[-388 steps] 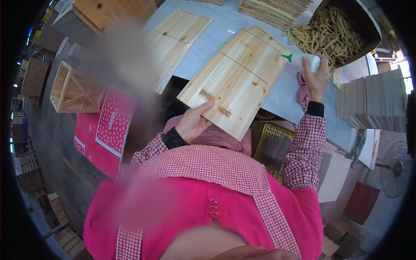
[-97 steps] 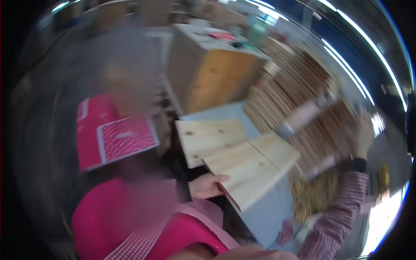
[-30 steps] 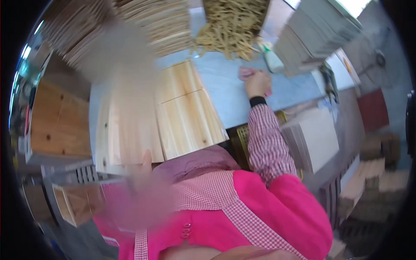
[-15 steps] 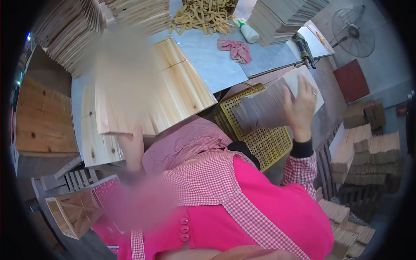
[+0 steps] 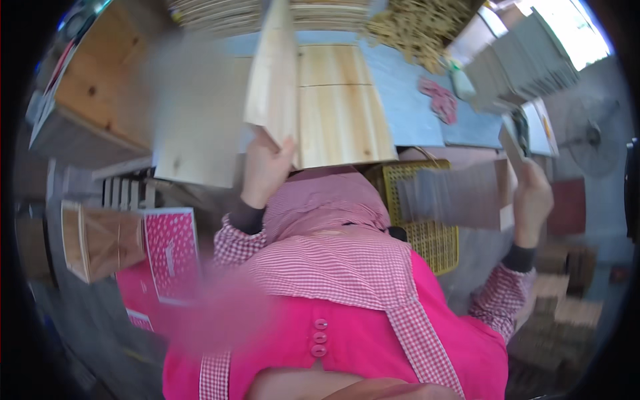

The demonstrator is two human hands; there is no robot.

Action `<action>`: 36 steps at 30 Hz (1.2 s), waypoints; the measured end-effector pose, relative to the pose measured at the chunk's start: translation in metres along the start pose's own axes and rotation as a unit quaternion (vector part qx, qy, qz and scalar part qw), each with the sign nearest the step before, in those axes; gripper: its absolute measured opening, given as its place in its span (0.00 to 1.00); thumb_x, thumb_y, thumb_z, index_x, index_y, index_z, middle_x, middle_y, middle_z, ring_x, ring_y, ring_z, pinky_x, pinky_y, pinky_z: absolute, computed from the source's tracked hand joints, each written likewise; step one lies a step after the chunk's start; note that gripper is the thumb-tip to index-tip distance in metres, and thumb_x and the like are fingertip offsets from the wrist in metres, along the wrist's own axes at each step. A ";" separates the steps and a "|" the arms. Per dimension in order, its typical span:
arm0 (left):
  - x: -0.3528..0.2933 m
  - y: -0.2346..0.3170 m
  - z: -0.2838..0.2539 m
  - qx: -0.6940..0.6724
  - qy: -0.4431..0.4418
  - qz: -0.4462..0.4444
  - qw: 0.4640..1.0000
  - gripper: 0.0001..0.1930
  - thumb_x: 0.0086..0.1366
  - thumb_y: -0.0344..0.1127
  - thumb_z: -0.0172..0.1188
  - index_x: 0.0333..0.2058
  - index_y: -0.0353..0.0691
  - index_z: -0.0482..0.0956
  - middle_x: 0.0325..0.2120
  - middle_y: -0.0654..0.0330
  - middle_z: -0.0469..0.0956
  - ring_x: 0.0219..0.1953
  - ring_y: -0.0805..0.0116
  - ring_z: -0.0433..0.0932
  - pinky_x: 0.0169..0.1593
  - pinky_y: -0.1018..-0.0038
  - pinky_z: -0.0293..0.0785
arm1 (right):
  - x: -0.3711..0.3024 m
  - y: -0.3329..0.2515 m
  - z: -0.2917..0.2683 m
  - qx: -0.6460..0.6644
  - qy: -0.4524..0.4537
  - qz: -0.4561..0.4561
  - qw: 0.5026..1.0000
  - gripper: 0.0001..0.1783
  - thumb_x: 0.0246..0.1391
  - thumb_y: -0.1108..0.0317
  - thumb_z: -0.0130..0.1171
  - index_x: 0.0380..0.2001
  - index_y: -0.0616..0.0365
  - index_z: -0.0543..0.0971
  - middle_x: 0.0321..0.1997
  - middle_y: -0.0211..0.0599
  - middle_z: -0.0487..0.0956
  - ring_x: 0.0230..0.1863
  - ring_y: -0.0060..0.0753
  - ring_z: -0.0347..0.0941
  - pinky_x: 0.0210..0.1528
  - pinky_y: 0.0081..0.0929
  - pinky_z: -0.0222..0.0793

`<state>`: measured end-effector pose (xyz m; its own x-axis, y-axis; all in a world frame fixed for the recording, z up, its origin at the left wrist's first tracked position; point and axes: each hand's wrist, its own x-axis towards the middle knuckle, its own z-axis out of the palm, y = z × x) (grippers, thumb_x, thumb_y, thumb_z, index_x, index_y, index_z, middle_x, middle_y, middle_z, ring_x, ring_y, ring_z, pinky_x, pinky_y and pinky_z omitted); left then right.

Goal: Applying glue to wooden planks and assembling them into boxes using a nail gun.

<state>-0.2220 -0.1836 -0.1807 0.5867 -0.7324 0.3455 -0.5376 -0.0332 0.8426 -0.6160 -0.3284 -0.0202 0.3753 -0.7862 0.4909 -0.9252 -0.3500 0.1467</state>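
My left hand (image 5: 267, 172) grips the lower end of a pale wooden board (image 5: 273, 80), raised and tilted on edge at the front of the table. Beside it, wooden panels (image 5: 340, 113) with pale and yellowish grain lie flat, a dark line running across them. Out to the right, my right hand (image 5: 535, 200) is closed on a thin flat panel (image 5: 512, 148), held up on edge. It is just past the end of a row of thin panels (image 5: 453, 199) standing in a yellow plastic basket (image 5: 427, 247).
Pale strips (image 5: 420, 30) are heaped at the back near a pink cloth (image 5: 438, 100) and a white bottle (image 5: 461, 81). A stack of grey panels (image 5: 520, 63) stands behind, with a fan (image 5: 592, 137) at the right. A wooden box (image 5: 103, 240) lies at the left.
The view has turned, shifting the table leftward. My left hand has tilted the wooden board up off the flat panels. My right hand has lifted a thin panel off the row.
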 end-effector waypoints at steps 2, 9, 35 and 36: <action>-0.004 0.003 0.002 -0.020 0.022 -0.019 0.999 0.15 0.58 0.36 0.58 0.19 0.28 0.73 0.11 0.48 0.72 0.15 0.54 0.75 0.21 0.64 0.67 | 0.040 -0.024 -0.006 0.049 0.026 -0.083 0.995 0.09 0.54 0.72 0.52 0.38 0.58 0.78 0.35 0.47 0.79 0.37 0.49 0.76 0.37 0.39 0.70; -0.014 -0.003 -0.003 -0.035 0.029 -0.051 0.998 0.15 0.58 0.33 0.58 0.18 0.26 0.72 0.10 0.48 0.71 0.15 0.56 0.74 0.21 0.66 0.67 | 0.180 -0.154 0.109 0.353 0.034 -0.342 0.870 0.07 0.56 0.72 0.51 0.37 0.60 0.75 0.35 0.51 0.77 0.36 0.54 0.73 0.36 0.41 0.68; -0.011 0.031 -0.012 -0.017 -0.055 -0.180 0.982 0.24 0.61 0.30 0.58 0.55 0.29 0.65 0.45 0.55 0.74 0.47 0.69 0.73 0.51 0.74 0.69 | 0.334 -0.262 0.245 0.397 0.032 -0.442 0.804 0.14 0.57 0.63 0.54 0.40 0.63 0.77 0.34 0.52 0.79 0.37 0.54 0.76 0.39 0.41 0.71; -0.012 0.031 -0.012 -0.015 -0.055 -0.180 0.982 0.24 0.61 0.30 0.58 0.55 0.29 0.65 0.45 0.55 0.74 0.47 0.69 0.73 0.51 0.74 0.69 | 0.338 -0.262 0.248 0.393 0.030 -0.452 0.800 0.15 0.56 0.61 0.56 0.40 0.62 0.78 0.33 0.51 0.79 0.37 0.53 0.76 0.39 0.41 0.71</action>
<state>-0.2382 -0.1677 -0.1533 0.6649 -0.7466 -0.0218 -0.2884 -0.2835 0.9146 -0.2327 -0.6282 -0.1056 0.8458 -0.0133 0.5334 0.0528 -0.9927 -0.1084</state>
